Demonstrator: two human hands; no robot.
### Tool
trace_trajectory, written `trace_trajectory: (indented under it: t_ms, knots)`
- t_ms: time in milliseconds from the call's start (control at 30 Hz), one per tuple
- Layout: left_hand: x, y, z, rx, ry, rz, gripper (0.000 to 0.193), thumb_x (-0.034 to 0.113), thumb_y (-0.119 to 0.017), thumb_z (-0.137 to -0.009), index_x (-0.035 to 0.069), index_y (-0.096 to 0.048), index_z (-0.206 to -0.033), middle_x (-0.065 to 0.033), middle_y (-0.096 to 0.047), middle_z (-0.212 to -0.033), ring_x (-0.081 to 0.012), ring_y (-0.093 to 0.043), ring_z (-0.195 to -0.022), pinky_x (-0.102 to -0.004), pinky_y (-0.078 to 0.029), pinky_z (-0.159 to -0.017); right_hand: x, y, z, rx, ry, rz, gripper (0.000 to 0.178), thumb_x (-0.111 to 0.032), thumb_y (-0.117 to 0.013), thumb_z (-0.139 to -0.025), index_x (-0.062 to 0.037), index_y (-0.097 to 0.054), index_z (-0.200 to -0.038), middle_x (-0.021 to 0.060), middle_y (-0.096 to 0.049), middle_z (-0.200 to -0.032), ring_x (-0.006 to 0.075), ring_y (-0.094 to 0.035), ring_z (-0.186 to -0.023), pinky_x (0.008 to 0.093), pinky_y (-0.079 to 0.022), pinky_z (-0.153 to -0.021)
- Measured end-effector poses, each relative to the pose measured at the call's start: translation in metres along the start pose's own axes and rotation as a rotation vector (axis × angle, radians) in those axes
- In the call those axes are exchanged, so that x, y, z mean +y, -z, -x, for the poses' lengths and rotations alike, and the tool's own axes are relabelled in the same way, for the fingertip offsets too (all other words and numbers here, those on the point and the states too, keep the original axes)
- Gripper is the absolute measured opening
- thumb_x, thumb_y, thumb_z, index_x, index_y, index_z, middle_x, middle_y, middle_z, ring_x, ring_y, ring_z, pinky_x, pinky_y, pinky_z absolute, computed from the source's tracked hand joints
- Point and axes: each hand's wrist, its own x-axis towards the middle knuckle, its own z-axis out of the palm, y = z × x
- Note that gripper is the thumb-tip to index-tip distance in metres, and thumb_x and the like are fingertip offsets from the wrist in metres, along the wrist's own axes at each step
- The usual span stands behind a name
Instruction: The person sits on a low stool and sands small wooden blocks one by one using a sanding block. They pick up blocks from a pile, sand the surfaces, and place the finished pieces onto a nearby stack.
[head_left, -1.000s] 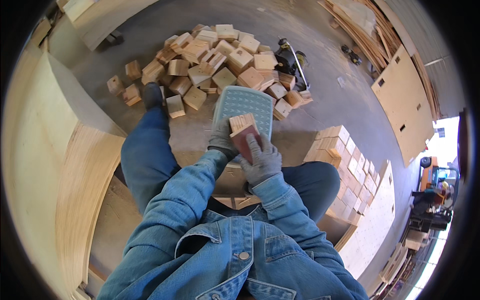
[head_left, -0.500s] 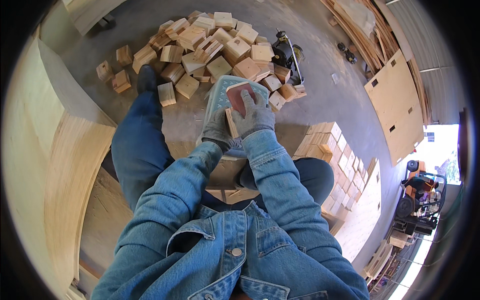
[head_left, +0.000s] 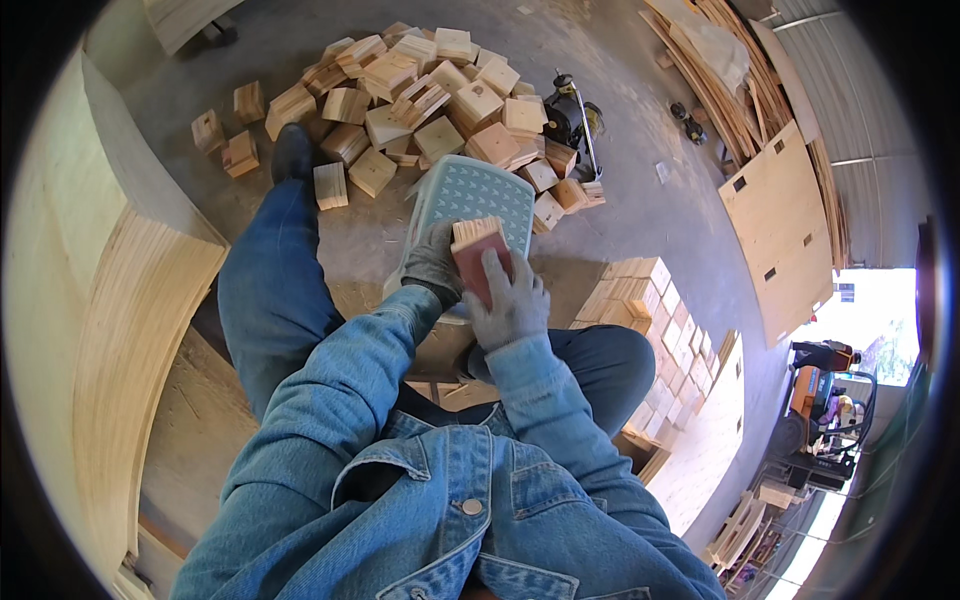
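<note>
My left hand (head_left: 432, 262), in a grey glove, is closed round the left side of a small pale wooden block (head_left: 475, 231). Its striped top edge shows above a reddish-brown sanding pad (head_left: 479, 262). My right hand (head_left: 511, 304), also gloved, has its fingers pressed on the pad, holding it flat against the block's near side. Both hands work over the near part of a pale blue-green plastic stool (head_left: 478, 195) with a patterned top. The left fingertips are hidden behind the block.
A loose heap of wooden blocks (head_left: 437, 137) lies beyond the stool, beside a black and yellow tool (head_left: 565, 125). Neatly stacked blocks (head_left: 672, 345) stand by my right knee. Large curved plywood (head_left: 140, 330) rises at left. Boards (head_left: 785, 215) and a forklift (head_left: 825, 410) are at right.
The sanding pad has slid down along the block towards me with my right hand, uncovering the block's top edge. My left hand stays gripped on the block, and the view has shifted slightly.
</note>
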Motion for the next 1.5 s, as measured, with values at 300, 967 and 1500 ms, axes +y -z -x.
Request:
trace_trajectory:
  t_ms: [300, 967, 1500]
  knots:
    - [-0.020, -0.016, -0.006, 0.001, -0.007, -0.013, 0.078, 0.034, -0.088, -0.074, 0.012, -0.051, -0.139, -0.0177, -0.058, -0.135, -0.0385, -0.055, -0.131, -0.0456, -0.044, -0.114, -0.005, -0.012, -0.103, 0.016, -0.020, 0.038, 0.074, -0.046, -0.075, -0.087, -0.0199, -0.054, -0.152, 0.0213, -0.048, -0.153, 0.0459, -0.055, -0.132, 0.0580, -0.049, -0.105]
    - [-0.044, -0.030, -0.008, -0.044, 0.006, -0.036, 0.081, 0.030, -0.089, -0.073, 0.012, -0.049, -0.141, -0.0173, -0.057, -0.134, -0.0383, -0.056, -0.128, -0.0460, -0.046, -0.112, -0.012, 0.002, -0.100, -0.004, -0.030, -0.018, 0.068, -0.044, -0.075, -0.088, -0.0199, -0.057, -0.149, 0.0214, -0.050, -0.152, 0.0469, -0.055, -0.132, 0.0551, -0.049, -0.106]
    - [0.002, 0.000, 0.003, 0.024, -0.019, -0.047, 0.090, 0.037, -0.092, -0.067, 0.009, -0.048, -0.140, -0.0185, -0.056, -0.132, -0.0384, -0.056, -0.125, -0.0442, -0.047, -0.110, 0.016, -0.006, 0.032, 0.043, 0.069, -0.026, 0.071, -0.040, -0.079, -0.085, -0.0207, -0.057, -0.150, 0.0237, -0.046, -0.155, 0.0500, -0.055, -0.128, 0.0613, -0.046, -0.104]
